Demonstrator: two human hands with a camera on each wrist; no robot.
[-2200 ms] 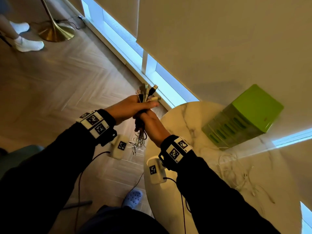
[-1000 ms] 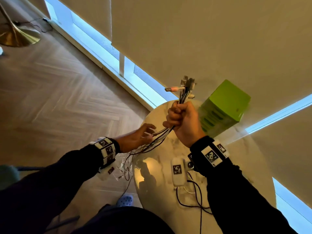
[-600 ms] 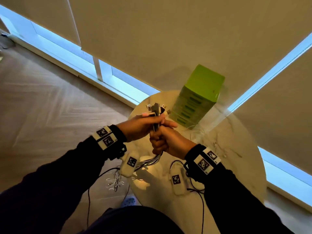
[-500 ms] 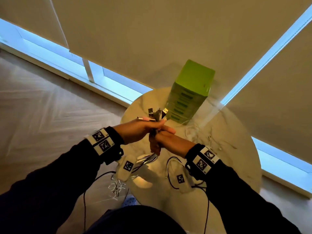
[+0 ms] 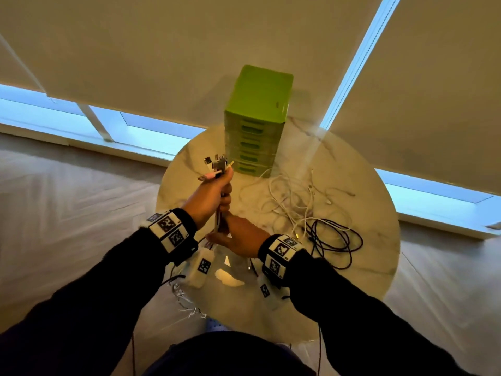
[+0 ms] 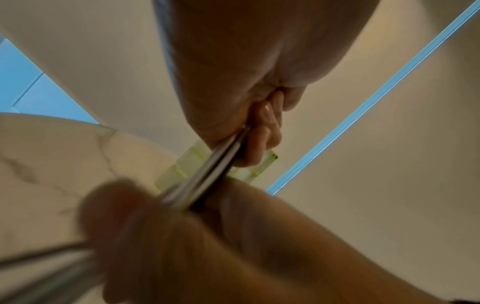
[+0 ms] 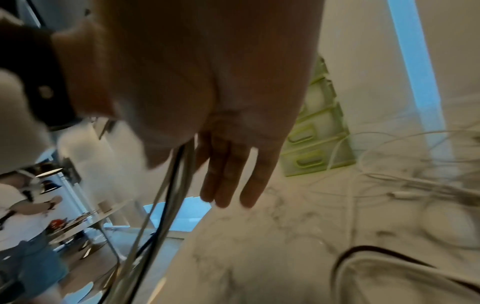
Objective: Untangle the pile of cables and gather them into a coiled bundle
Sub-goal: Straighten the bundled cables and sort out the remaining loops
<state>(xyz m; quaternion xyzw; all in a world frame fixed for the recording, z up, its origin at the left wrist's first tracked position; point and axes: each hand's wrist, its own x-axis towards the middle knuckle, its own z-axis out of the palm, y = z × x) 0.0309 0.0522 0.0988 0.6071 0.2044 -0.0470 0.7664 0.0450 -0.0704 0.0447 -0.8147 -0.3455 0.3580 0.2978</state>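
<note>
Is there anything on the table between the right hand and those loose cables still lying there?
Nothing visible. Bare marble lies between the right hand and the loose cables on the table; the green drawer box stands behind them.

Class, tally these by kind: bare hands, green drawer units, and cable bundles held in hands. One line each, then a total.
Bare hands: 2, left hand, right hand
Green plastic drawer unit: 1
Held cable bundle: 1
Total: 4

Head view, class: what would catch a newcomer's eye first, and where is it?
The bright green drawer box stands upright at the far edge of the round marble table. In front of it the left hand grips a bunch of cables with plugs fanning upward. Loose white and black cables sprawl to the right.
</note>
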